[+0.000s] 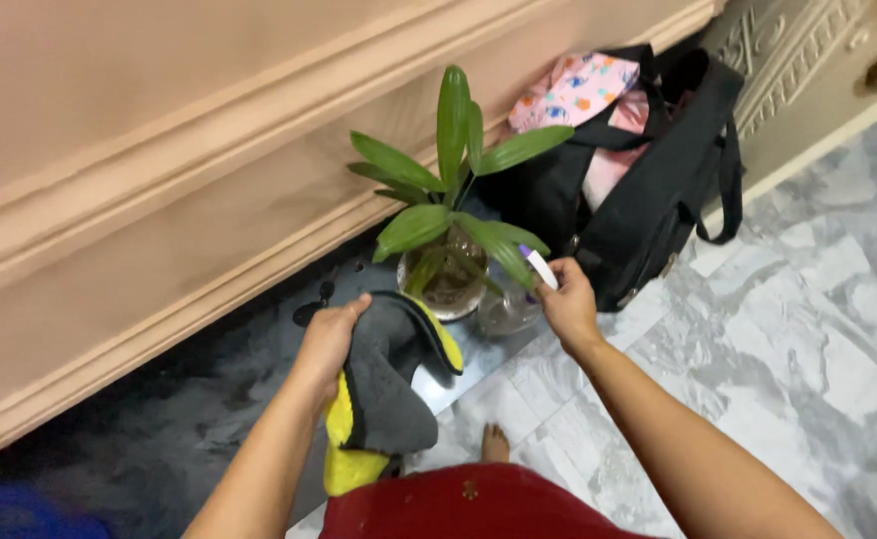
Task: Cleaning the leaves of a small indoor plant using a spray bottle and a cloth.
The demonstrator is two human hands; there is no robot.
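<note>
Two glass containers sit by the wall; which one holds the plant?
The larger glass pot, nearer the left hand with the grey-and-yellow cloth. The smaller clear bottle, under the right hand, has no plant.

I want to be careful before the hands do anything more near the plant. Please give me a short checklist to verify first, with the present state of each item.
1. Left hand has a firm grip on the grey and yellow cloth: ok, it is bunched in the hand.
2. Right hand holds the small white and purple object: ok, but its kind is unclear.
3. Plant stands upright in its clear glass pot: ok.
4. Leaves clear of the right hand: not ok, one leaf reaches its fingers.
5. Black bag away from the pot: not ok, it sits close behind.
6. Floor dry: cannot tell.
</note>
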